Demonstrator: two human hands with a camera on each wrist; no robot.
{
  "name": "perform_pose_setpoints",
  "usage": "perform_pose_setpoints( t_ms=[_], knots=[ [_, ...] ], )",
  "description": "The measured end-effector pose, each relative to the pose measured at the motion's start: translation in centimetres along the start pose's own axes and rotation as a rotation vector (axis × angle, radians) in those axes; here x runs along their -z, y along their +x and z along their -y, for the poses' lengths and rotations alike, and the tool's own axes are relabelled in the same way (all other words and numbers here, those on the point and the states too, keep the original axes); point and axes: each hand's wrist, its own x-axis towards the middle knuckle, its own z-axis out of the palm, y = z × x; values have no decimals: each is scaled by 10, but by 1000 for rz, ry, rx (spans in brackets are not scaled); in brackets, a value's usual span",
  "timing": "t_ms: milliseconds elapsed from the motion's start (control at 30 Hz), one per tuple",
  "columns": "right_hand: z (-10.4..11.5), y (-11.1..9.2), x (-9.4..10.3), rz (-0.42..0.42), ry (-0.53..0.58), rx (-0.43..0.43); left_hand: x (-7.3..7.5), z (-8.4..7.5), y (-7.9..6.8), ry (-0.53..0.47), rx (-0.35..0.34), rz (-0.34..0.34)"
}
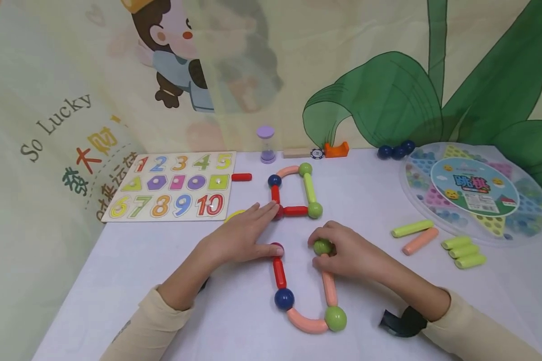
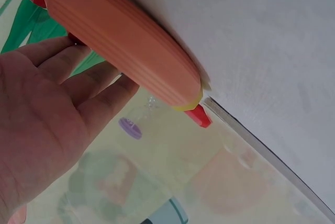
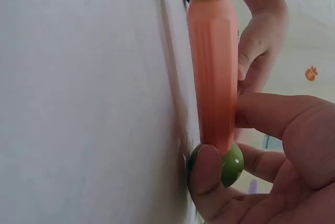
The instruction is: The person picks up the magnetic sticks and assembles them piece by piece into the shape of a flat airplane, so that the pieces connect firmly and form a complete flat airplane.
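Observation:
My left hand point(image 1: 244, 235) stretches its fingers to the red ball point(image 1: 278, 212) of the far chain, its thumb touching another red ball point(image 1: 277, 248) on the near chain. From that ball a red rod point(image 1: 279, 273) runs to a blue ball point(image 1: 284, 299), then a curved salmon rod point(image 1: 308, 322) reaches a green ball point(image 1: 336, 318). My right hand point(image 1: 350, 250) pinches a second green ball point(image 1: 322, 246) at the top of a straight salmon rod point(image 1: 329, 289). In the left wrist view, the left palm point(image 2: 47, 119) shows behind the large salmon rod point(image 2: 125, 41).
The far closed loop has a light green rod point(image 1: 309, 187). Loose light green rods point(image 1: 463, 250) and a salmon rod point(image 1: 420, 241) lie right, near a round board-game case point(image 1: 415, 180). A number puzzle point(image 1: 162, 216), loose red rod point(image 1: 241, 177) and purple sand timer point(image 1: 266, 145) stand left and behind.

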Motion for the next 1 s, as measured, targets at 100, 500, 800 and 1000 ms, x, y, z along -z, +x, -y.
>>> perform_pose_setpoints(
  t_ms=[100, 500, 800, 1000],
  knots=[
    [1, 2, 6, -13, -37, 30, 0, 0, 0, 7, -2, -2],
    [43, 144, 48, -49, -357, 247, 2, -2, -2, -8, -7, -6],
    [75, 224, 10, 286, -668, 288, -1, 1, 0, 3, -85, -33],
    [85, 223, 14, 207, -665, 349, -1, 3, 0, 2, -98, -43]
  ],
)
